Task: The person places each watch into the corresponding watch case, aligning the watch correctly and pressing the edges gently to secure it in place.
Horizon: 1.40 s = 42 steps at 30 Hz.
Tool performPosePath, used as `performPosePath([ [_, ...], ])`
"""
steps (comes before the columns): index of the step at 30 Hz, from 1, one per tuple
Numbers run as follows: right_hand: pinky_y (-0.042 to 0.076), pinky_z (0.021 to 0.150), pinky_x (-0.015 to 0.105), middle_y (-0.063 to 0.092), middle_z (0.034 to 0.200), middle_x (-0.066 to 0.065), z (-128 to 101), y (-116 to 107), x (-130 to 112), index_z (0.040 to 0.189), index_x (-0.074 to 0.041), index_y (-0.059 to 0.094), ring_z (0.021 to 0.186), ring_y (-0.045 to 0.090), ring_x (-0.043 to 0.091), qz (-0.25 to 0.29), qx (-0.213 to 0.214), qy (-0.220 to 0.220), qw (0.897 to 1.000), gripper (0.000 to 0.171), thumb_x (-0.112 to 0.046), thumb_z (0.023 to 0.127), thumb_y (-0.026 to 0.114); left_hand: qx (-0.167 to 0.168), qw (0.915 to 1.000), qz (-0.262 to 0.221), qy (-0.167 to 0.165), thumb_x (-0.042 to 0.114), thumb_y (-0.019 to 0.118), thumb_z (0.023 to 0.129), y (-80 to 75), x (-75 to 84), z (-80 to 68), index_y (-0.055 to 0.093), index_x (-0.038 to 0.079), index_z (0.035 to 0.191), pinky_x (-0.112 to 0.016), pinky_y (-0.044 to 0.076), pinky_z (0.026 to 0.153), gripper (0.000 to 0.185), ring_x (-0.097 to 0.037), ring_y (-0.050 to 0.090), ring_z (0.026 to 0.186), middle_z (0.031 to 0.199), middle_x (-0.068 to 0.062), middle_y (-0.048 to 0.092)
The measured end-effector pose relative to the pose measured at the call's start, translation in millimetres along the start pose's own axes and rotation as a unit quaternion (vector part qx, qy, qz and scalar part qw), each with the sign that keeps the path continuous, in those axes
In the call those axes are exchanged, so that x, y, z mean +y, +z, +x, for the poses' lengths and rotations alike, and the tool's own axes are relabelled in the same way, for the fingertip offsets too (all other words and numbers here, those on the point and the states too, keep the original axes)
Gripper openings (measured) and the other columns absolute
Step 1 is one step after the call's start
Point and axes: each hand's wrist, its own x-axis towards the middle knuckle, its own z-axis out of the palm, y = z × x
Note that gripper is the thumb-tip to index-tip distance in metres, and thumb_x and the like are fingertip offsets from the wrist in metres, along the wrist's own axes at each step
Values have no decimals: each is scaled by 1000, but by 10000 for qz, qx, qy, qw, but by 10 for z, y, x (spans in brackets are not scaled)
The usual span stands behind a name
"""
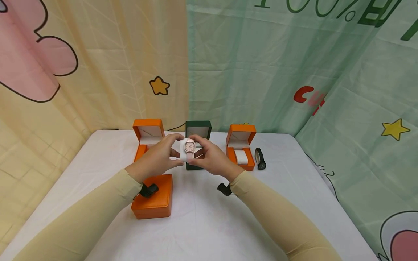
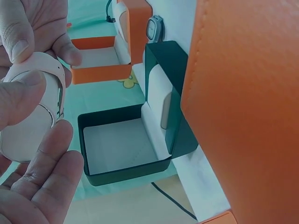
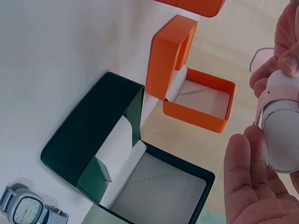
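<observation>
Pale-pink square-faced watch (image 1: pixel 189 146) round a white pillow-shaped cushion (image 1: pixel 182 154), centre frame, strap running up-down. Left hand (image 1: pixel 156 156) and right hand (image 1: pixel 213 156) flank it, equally near, fingers grasping both sides; open dark-green box (image 1: pixel 198 124) behind.

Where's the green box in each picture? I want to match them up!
Head: the green box is in the middle, partly behind the right hand.
Left wrist: open, near the middle.
Right wrist: open, left of the middle and low.
Shared landmark: the pale pink watch, held between the left hand and right hand.
</observation>
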Motion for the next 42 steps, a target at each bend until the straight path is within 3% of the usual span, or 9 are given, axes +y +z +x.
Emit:
performPosePath([
  [15, 62, 94, 32, 49, 154, 6, 15, 5, 24, 154, -22, 46, 102, 71, 21, 78, -67, -163, 9998, 71, -8, 93, 81, -1, 10000, 13, -21, 10, 86, 88, -4, 18, -16, 34, 10, 157, -36, 65, 87, 87, -23, 75, 106, 142, -13, 55],
  [42, 63, 90, 31, 47, 153, 8, 34, 35, -4, 154, -23, 42, 99, 66, 23, 294, -107, 148, 9994, 72, -8, 94, 80, 0, 10000, -11, 85, 9, 85, 89, 9, -3, -12, 35, 10, 156, -36, 65, 87, 84, -22, 75, 106, 144, -14, 55],
])
